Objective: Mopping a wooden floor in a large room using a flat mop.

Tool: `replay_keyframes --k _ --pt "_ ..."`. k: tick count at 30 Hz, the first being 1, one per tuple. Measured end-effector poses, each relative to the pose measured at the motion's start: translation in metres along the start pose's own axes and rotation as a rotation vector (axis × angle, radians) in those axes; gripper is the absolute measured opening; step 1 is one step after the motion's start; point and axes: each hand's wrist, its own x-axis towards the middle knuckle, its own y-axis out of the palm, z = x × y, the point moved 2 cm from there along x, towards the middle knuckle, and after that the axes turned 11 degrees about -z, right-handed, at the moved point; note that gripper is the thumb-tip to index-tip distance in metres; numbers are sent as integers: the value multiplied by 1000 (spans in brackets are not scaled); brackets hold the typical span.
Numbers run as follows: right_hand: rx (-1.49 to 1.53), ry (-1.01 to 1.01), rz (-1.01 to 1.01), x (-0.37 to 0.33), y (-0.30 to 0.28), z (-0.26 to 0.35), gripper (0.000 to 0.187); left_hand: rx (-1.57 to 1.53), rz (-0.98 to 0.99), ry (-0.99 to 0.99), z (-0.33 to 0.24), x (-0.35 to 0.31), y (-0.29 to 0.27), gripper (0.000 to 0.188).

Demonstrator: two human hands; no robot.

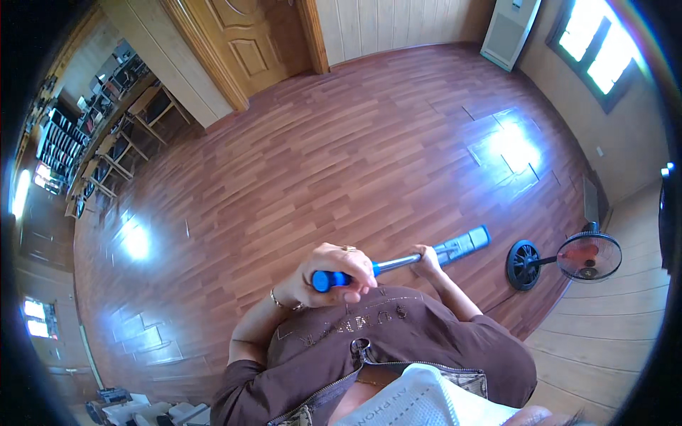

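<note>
Centrally in the head view, the left hand (pixel 337 272) has its fingers curled closed around the blue grip of a mop (pixel 398 263), before the brown shirt (pixel 419 341); the right hand (pixel 427 262) clasps the shaft beside the flat head.

Brown plank floor (pixel 320 163) — panelled wooden door (pixel 259 48) — bright window (pixel 595 46) right.

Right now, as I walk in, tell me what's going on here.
A person is holding a long-handled tool like a flat mop in both hands. The left grip is around its blue handle end; the right grip is on it close to the blue-and-grey flat head. Whether that head touches the wood-patterned floor is hard to tell. A fan stands off to the right.
</note>
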Motion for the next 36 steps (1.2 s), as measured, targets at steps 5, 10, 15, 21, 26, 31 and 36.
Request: replay_keyframes --k 5,10,15,21,26,31,36 --pt "-27 171 36 -22 -27 15 4 44 -18 -107 -3 4 10 10" --pt "-69 91 5 -10 -30 6 6 109 112 -51 -7 8 14 17" --pt "-311 -6 -134 27 -8 -4 17 211 108 77 2 2 17 23" --pt "-122 -80 -192 84 45 44 35 458 -54 150 8 -18 1 19" --pt "114 -217 -7 121 110 107 29 739 -304 286 -22 -35 -9 23" --pt "65 -358 434 124 175 183 35 999 -377 478 -54 -67 -9 30" --pt "46 -600 641 86 248 237 35 1204 -429 545 -92 -94 8 26"
